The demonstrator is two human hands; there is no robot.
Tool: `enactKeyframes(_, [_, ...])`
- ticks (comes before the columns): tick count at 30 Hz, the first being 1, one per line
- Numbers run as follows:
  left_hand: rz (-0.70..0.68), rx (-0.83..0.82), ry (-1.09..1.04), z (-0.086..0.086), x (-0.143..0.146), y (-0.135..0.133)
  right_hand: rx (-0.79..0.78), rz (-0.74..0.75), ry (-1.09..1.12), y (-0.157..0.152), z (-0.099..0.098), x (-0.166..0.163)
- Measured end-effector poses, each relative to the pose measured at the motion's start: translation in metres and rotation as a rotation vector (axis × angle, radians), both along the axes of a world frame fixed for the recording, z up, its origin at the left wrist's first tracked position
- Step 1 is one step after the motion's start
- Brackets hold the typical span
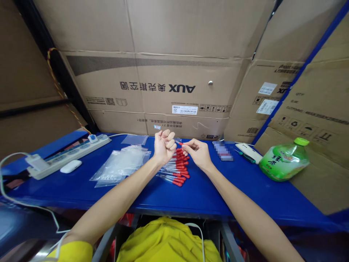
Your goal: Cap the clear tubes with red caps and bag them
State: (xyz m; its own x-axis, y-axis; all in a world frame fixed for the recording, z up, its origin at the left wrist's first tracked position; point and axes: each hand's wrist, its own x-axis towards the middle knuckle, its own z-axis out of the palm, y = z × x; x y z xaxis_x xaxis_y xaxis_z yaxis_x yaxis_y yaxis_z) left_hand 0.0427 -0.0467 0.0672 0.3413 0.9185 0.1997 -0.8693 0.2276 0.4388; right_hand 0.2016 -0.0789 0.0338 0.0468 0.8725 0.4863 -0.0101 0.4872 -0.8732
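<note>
On the flat blue tabletop (218, 193), clear plastic bags (120, 164) lie left of slender, red-bulbed clear tubes (178, 168). The left hand (165, 146) is a fist, any contents hidden; the right hand (199, 153) pinches one tube (181, 144) at the pile's far end. Singling out tubes seems in hand; next calls for a light, steady pinch

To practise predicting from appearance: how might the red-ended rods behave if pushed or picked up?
The red-ended rods look stiff, since their slim shafts lie straight. Each is probably light: the right hand pinches one at its red end. Pushed, some may roll, as the ends look rounded.
</note>
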Motion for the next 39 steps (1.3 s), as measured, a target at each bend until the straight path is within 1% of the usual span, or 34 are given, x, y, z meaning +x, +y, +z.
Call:
enactKeyframes(13, [-0.015, -0.001, -0.032, -0.0021, 0.0019, 0.0, 0.017, -0.007, -0.01, -0.0022, -0.0002, -0.0018])
enactKeyframes(18, [-0.019, -0.027, -0.007, -0.0019, 0.0031, -0.0011, 0.021, -0.002, -0.01, -0.0028, 0.0003, -0.0013])
enactKeyframes(23, [-0.018, -0.034, -0.025, -0.0016, 0.0041, -0.0019, 0.043, -0.013, -0.01, -0.0035, -0.0005, -0.0024])
enactKeyframes(32, [-0.069, -0.008, -0.046, -0.0081, 0.0073, -0.0013, 0.086, -0.042, -0.115, -0.0022, -0.0053, 0.0002])
enactKeyframes(36, [-0.077, 0.002, -0.034, -0.0045, 0.0064, -0.0037, 0.122, -0.067, -0.158, 0.0004, -0.0075, 0.0013])
enactKeyframes(39, [-0.076, 0.056, 0.015, 0.0013, 0.0043, -0.0041, 0.139, -0.092, -0.169, 0.0021, -0.0059, 0.0033])
